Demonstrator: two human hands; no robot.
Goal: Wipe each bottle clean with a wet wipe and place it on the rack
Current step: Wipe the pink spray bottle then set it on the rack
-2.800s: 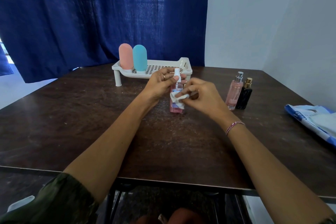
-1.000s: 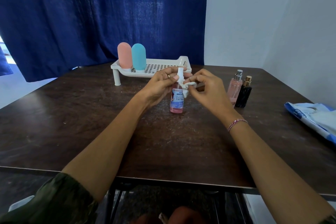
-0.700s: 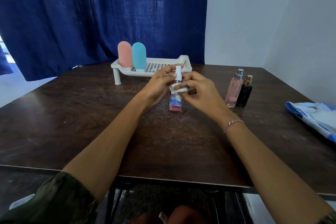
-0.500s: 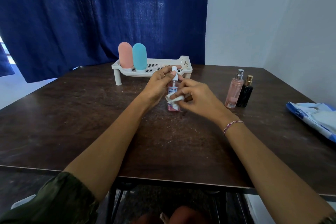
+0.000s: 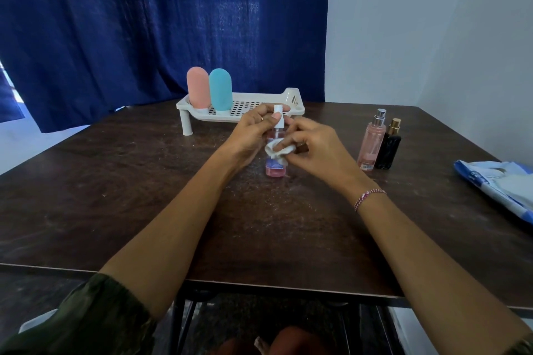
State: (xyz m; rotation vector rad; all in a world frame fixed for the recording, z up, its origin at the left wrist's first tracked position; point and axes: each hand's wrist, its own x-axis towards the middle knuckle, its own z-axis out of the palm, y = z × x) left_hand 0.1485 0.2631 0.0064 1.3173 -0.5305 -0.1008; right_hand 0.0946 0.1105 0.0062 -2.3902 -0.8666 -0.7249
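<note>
Right now I have the small spray bottle (image 5: 276, 170) near the middle of the table (image 5: 138, 199), upright, pink liquid in its lower part and a white cap on top. Its base sits at the tabletop or just over it; I cannot tell whether it touches.

I see the left hand (image 5: 252, 135) gripping the bottle's upper part from the left, fingers curled round behind it and the thumb laid against the white cap. A ring (image 5: 261, 118) shows on one finger. The right hand (image 5: 315, 150) comes in from the right, its thumb and fingertips pinching a crumpled white wet wipe (image 5: 278, 150) and pressing it against the front of the bottle, over the label. The remaining fingers are bent inward, and a woven bracelet (image 5: 369, 196) circles that wrist.

Just behind the hands stands the white slotted rack (image 5: 219, 119) on short legs. At its left end a pink bottle (image 5: 198, 91) and a blue bottle (image 5: 220, 89) stand upright, touching side by side.

To the right of the hands, a clear pink perfume bottle (image 5: 371, 143) and a black bottle (image 5: 388, 150) with a gold cap stand close together on the table. Further right, at the table's edge, lies a blue-and-white wipes pack (image 5: 501, 184).

A dark blue curtain (image 5: 144, 23) hangs behind the table, and a green sleeve (image 5: 86, 323) shows on the left arm.
</note>
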